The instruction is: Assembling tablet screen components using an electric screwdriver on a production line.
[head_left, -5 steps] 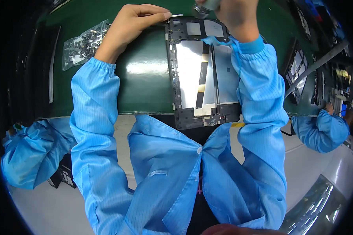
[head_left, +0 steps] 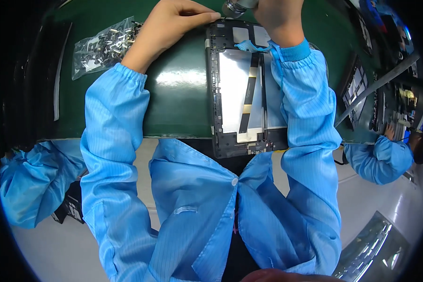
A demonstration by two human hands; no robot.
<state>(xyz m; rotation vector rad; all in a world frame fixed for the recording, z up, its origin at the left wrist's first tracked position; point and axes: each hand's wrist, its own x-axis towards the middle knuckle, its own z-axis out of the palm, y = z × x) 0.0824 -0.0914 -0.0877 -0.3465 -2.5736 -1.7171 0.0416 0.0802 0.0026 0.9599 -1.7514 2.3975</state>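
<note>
An opened tablet frame (head_left: 230, 94) lies on the green work mat (head_left: 178, 98), its silvery inner plate and a black-and-gold ribbon cable exposed. My left hand (head_left: 171, 23) rests at the frame's top left corner, fingertips pinched together on the edge. My right hand (head_left: 277, 16) is at the top of the frame, gripping a metal-tipped screwdriver (head_left: 237, 7) that points down at the same corner. Both arms wear light blue sleeves.
A clear plastic bag of small screws (head_left: 103, 44) lies on the mat at the upper left. Another person in blue (head_left: 380, 157) works at the right beside trays of parts (head_left: 357, 89). A blue-sleeved arm (head_left: 33, 181) shows at the left.
</note>
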